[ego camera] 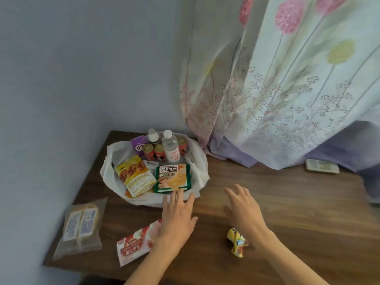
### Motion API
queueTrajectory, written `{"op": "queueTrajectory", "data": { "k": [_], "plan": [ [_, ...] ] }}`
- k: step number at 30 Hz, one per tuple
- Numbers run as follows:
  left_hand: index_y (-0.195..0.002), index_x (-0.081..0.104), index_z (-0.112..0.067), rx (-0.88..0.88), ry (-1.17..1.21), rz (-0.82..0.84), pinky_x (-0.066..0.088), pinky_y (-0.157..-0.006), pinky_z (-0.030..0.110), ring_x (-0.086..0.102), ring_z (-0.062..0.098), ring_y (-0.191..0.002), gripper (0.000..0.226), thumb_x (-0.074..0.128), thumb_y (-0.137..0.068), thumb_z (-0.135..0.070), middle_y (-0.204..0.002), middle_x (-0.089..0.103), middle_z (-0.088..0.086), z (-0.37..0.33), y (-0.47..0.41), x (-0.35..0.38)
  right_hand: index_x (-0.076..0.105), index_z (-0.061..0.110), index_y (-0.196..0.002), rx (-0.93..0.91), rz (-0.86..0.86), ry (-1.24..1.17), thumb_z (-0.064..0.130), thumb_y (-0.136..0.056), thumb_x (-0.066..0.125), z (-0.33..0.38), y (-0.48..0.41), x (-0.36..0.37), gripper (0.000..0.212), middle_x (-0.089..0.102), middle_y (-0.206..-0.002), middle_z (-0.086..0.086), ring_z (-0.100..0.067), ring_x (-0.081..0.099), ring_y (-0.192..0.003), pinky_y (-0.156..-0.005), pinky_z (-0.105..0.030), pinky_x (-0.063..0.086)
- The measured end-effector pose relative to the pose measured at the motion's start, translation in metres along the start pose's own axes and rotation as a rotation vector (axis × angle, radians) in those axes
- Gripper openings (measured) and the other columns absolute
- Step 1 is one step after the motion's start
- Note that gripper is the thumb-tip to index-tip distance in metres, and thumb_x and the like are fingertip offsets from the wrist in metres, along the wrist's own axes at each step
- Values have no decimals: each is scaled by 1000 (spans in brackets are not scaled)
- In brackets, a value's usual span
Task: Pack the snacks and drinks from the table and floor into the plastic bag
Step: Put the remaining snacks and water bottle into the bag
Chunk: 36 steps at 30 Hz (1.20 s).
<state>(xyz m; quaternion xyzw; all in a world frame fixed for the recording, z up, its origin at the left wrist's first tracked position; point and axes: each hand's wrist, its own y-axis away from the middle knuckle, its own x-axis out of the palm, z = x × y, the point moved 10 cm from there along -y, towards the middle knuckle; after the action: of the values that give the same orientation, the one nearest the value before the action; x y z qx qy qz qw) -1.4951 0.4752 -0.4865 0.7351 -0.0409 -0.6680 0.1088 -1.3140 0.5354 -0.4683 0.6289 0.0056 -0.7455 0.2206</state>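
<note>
A white plastic bag [200,171] lies open at the back of the wooden table [287,202]. Inside it are two clear bottles [170,147], small red cans [148,151], a purple carton [138,145], a yellow snack pack [134,175] and a green-edged biscuit pack [173,177]. My left hand [177,217] hovers with straight fingers just in front of the bag, over the end of a pink wafer pack [133,243]. My right hand [243,206] is spread open above the bare table, holding nothing. A crumpled yellow wrapper [236,242] lies by my right wrist.
A clear bag of bread [81,225] lies at the table's left edge against the wall. A floral curtain [287,89] hangs over the back right of the table. A pale flat remote-like object [321,166] lies under it.
</note>
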Motion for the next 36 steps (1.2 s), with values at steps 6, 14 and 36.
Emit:
{"op": "queueTrajectory", "data": {
  "k": [6,14,36],
  "plan": [
    [-171,23,-37,-64,-84,178,22,-131,66,24,36,-163,92,71,-95,-60,-176,24,12,-3,33,76,36,28,-159,146,144,-37,38,-95,74,-69,54,80,75,36,-162,-8,-33,45,-139,-101,-44,54],
    [-170,13,-45,-218,-30,253,35,-126,64,24,35,-161,107,83,-88,-54,-173,16,4,90,83,121,31,28,-164,196,148,-240,45,-102,65,-79,59,137,74,7,-172,-13,-40,51,-136,-95,-48,59],
    [-155,46,-46,-290,442,41,59,-97,27,51,7,-125,80,81,-84,-58,-134,39,-17,192,99,97,59,37,-141,47,107,-505,40,-85,82,43,20,104,60,28,-155,12,-20,62,-97,-84,-31,54]
  ]
}}
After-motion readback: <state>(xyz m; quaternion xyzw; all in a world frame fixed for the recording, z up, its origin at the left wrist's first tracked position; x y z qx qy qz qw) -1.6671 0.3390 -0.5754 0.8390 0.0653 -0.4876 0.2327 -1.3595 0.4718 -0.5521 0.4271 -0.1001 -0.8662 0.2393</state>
